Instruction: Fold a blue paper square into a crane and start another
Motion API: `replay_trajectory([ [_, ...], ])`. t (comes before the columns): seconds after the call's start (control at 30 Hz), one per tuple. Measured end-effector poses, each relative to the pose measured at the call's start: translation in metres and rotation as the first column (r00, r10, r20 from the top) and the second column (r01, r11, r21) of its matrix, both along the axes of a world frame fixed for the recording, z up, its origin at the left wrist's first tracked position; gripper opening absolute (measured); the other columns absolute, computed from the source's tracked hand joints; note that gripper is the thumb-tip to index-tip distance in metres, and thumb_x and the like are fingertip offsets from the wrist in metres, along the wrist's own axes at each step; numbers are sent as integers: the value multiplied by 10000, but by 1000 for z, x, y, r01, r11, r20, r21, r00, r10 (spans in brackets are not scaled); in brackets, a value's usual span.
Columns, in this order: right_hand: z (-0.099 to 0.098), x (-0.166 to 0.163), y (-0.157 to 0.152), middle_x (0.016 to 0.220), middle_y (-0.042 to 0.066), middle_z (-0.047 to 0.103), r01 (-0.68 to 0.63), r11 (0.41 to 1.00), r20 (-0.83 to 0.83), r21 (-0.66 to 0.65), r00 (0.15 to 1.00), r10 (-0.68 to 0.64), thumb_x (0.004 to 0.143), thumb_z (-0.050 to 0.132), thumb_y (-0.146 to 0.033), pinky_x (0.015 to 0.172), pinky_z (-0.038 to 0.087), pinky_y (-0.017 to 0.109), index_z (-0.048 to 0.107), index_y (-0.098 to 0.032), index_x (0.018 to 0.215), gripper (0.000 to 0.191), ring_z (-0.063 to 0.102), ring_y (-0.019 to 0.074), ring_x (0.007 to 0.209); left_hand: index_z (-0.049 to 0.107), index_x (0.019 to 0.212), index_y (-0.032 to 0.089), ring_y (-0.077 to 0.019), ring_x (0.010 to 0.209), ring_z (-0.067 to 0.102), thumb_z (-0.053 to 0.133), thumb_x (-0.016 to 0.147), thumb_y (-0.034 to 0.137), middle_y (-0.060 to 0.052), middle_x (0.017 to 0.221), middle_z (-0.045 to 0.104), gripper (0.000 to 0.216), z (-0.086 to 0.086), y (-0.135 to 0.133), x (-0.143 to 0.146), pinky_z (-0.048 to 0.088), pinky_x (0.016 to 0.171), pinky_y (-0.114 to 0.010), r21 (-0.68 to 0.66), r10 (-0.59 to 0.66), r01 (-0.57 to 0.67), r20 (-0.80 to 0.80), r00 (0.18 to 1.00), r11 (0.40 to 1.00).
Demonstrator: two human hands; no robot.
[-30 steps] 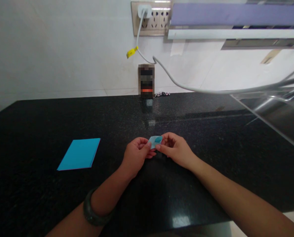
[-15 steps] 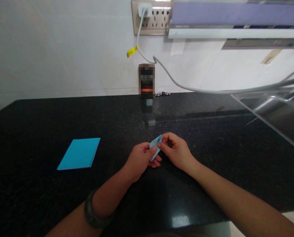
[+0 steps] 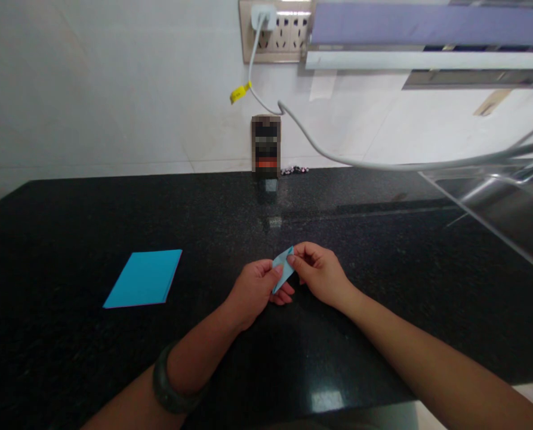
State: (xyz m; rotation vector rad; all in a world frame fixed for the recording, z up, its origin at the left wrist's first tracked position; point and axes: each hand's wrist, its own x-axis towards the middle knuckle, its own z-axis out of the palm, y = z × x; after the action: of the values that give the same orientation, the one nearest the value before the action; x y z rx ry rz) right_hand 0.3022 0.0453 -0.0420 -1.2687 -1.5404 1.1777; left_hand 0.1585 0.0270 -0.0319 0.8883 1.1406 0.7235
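A small folded piece of light blue paper (image 3: 283,268) is pinched between both hands just above the black counter (image 3: 382,251). My left hand (image 3: 255,291) grips its lower left side with thumb and fingers. My right hand (image 3: 320,272) pinches its upper right corner. The paper stands tilted, narrow and pointed. A dark bangle is on my left wrist.
A stack of bright blue square paper (image 3: 144,278) lies flat on the counter to the left. A small dark device (image 3: 266,145) leans against the white wall at the back. A white cable (image 3: 338,156) runs from a wall socket (image 3: 273,33) off to the right.
The paper piece has gone from lying broad and flat between the fingers to a narrow, tilted, pointed shape. Both hands stayed in place.
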Motion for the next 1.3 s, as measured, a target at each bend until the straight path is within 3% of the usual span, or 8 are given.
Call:
replay_trajectory([
  [0.1, 1, 0, -1, 630, -11, 532, -2, 1000, 9, -7, 1000, 2, 777, 532, -290, 464, 404, 211, 557, -183, 754, 112, 471, 92, 526, 559, 749, 121, -91, 484, 596, 530, 809, 340, -34, 607, 649, 229, -2, 0, 0, 458, 484, -192, 11, 19, -19, 16, 1000, 1000],
  [0.27, 0, 1, -2, 631, -9, 546, -47, 999, 53, 18, 998, 46, 794, 522, -301, 467, 392, 207, 574, -181, 775, 132, 486, 91, 527, 524, 1001, 142, -105, 491, 605, 613, 749, 342, -10, 616, 656, 334, -4, 1, 1, 474, 481, -200, 75, 136, -138, 34, 990, 988],
  [0.53, -1, -3, -4, 661, -10, 554, -55, 998, 8, 17, 998, 55, 793, 546, -320, 480, 404, 206, 550, -193, 804, 128, 498, 93, 550, 561, 939, 142, -96, 433, 575, 607, 733, 380, 4, 575, 639, 318, -2, 2, -1, 441, 416, -182, 159, 189, -185, -9, 982, 970],
  [0.67, -3, -2, -4, 642, -13, 548, -51, 998, 7, 34, 999, 51, 792, 554, -345, 494, 406, 212, 548, -195, 794, 150, 498, 98, 558, 537, 963, 157, -99, 409, 562, 611, 716, 418, 13, 558, 631, 366, -3, 2, -1, 424, 395, -183, 196, 174, -161, -48, 984, 967],
  [0.87, -2, 1, -4, 637, -8, 553, -94, 994, 50, 54, 995, 91, 823, 510, -328, 513, 393, 216, 569, -195, 771, 154, 488, 97, 545, 496, 828, 181, -91, 403, 549, 599, 716, 417, 47, 555, 588, 281, -2, 2, -1, 425, 390, -184, 195, 151, -143, -27, 988, 970],
  [1.3, 1, -2, -5, 603, -19, 518, -68, 997, 34, 22, 997, 67, 773, 570, -333, 484, 370, 209, 548, -183, 696, 170, 455, 90, 521, 566, 715, 156, -79, 393, 518, 547, 770, 360, 45, 474, 546, 212, -1, 3, -3, 376, 374, -163, 282, 131, -92, -123, 984, 955],
])
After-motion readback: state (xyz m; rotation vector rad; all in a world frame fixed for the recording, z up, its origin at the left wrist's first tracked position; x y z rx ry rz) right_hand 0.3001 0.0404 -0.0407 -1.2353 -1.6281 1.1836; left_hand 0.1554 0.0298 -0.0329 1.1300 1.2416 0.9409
